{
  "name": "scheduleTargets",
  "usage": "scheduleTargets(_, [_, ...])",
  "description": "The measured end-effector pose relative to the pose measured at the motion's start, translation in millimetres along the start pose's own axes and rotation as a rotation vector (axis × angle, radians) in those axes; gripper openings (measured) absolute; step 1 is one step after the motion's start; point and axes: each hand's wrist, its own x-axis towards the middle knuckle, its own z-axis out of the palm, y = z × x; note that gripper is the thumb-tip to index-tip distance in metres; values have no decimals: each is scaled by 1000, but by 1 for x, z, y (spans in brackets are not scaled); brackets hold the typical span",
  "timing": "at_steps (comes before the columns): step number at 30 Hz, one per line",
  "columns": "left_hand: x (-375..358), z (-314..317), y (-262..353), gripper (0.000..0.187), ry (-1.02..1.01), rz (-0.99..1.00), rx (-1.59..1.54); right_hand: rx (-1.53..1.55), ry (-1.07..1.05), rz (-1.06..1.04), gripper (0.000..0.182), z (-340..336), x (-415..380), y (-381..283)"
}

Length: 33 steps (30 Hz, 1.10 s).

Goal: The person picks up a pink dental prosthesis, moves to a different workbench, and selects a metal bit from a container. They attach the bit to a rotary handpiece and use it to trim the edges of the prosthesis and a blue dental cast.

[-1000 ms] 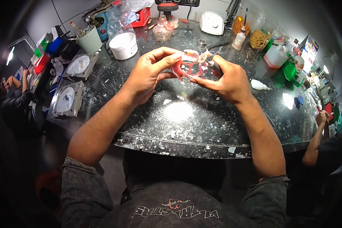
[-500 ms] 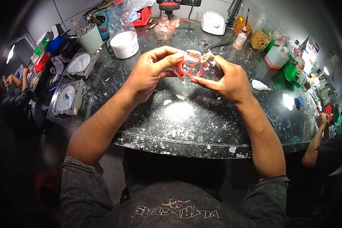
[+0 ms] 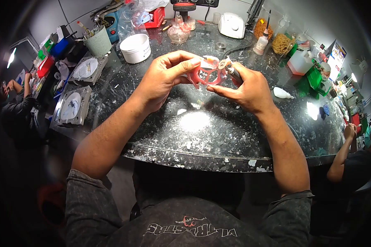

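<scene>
Between the thumb and fingers of my left hand (image 3: 163,78) is a pink denture (image 3: 194,77) with openings through its middle, held up over the dark bench. My right hand (image 3: 253,87) grips a dark rotary handpiece (image 3: 235,75), its cable running off toward the back. A small tan wheel (image 3: 223,64) at the tool's tip sits right at the denture's right side. My right thumb reaches under the denture's lower right edge. My left fingers behind the piece are partly hidden.
White scraps lie on the speckled bench (image 3: 160,136). Left are two grey flask halves (image 3: 83,108) and a white tub (image 3: 136,47). Behind stand a glass burner (image 3: 178,33) and a white device (image 3: 231,25). At right lies a white dropper bottle (image 3: 282,93); other people's arms show at both sides.
The denture has tilted slightly in my left hand, so its openings show differently against the wheel. Both hands stay in nearly the same place.
</scene>
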Motion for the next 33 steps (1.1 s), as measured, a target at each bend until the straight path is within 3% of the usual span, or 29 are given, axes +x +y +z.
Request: scheduleTargets(33, [0, 0, 1, 25, -19, 16, -1, -41, -25, 20, 64, -2, -1, -3])
